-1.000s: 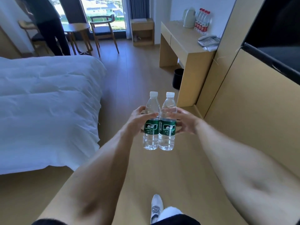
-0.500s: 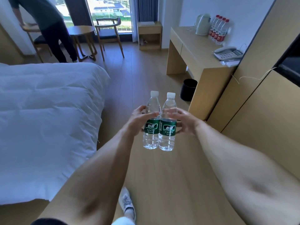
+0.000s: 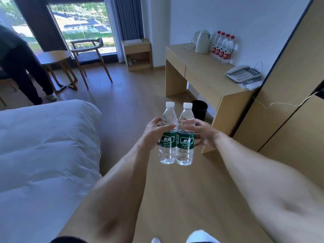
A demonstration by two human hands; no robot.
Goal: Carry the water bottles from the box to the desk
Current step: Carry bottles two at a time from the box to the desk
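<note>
Left hand (image 3: 154, 133) gripping one green-labelled bottle (image 3: 168, 135), right hand (image 3: 204, 133) gripping the other bottle (image 3: 185, 137) (both upright, touching), desk (image 3: 206, 74) lying ahead.

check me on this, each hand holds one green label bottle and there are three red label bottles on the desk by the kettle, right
Not quite: the head view shows four red-label bottles on the desk beside the kettle, not three. The rest holds: the left hand and right hand each grip one green-label bottle.
</note>
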